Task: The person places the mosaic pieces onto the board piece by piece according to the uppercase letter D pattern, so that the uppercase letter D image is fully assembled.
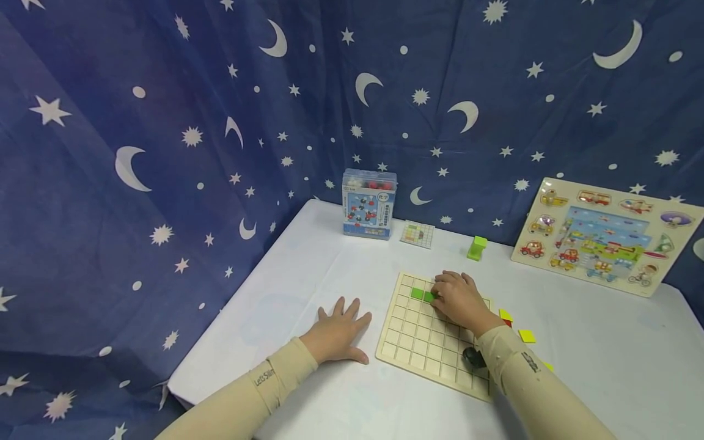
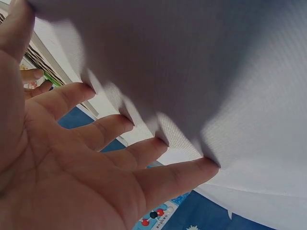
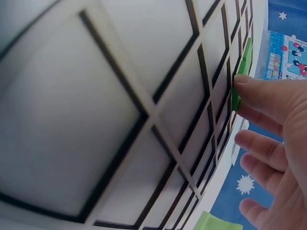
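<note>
A wooden grid board (image 1: 409, 342) lies on the white table, its squares divided by raised strips. Green square tiles (image 1: 417, 293) sit in a row near its far edge. My right hand (image 1: 459, 299) reaches over the board; in the right wrist view its thumb and index finger pinch a green tile (image 3: 236, 100) at the grid, while the other fingers are bent loosely. Part of that tile is hidden by the thumb. To the board's left, my left hand (image 1: 335, 336) rests on the tablecloth with fingers spread, fingertips (image 2: 211, 165) touching the cloth and nothing held.
Yellow tiles (image 1: 527, 336) and a red tile (image 1: 507, 323) lie right of the board, partly behind the right arm. At the back stand a clear-lidded box (image 1: 368, 205), a small pattern card (image 1: 418, 234), a green stack (image 1: 476, 247) and a vehicle picture puzzle (image 1: 605, 235).
</note>
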A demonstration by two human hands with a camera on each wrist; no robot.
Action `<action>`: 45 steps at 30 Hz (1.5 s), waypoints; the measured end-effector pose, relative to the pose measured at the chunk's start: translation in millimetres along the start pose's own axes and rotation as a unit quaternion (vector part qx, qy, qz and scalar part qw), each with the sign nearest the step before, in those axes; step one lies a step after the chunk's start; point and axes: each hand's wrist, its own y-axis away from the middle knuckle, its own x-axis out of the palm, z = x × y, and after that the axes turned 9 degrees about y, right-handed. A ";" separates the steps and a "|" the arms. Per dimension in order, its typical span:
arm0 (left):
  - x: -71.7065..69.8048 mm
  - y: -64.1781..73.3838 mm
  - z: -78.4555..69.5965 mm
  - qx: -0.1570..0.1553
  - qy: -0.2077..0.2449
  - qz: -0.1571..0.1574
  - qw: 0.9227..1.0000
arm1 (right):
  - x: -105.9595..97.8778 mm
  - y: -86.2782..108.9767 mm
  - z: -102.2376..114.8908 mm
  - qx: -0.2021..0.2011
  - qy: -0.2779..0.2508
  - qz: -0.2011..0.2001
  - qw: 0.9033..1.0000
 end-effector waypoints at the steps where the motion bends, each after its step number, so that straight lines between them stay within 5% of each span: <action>1: -0.5 0.1 -0.3 0.000 0.000 -0.001 1.000 | 0.2 -0.2 -0.4 0.002 -0.002 0.001 1.000; 15: 0.1 0.1 -1.9 -0.005 0.002 0.001 1.000 | 1.9 10.8 -8.4 0.015 -0.017 -0.028 0.999; 24: 1.2 -2.4 -5.4 0.001 0.024 0.004 1.000 | -12.5 52.3 -40.9 0.076 -0.001 -0.021 0.997; 36: -3.4 3.0 -2.2 0.004 0.044 -0.004 0.999 | -15.7 117.6 -107.3 0.185 0.012 0.028 0.982; 45: 0.2 -1.2 -2.6 0.006 0.040 -0.007 0.999 | -7.9 143.8 -127.2 0.195 -0.018 0.057 0.979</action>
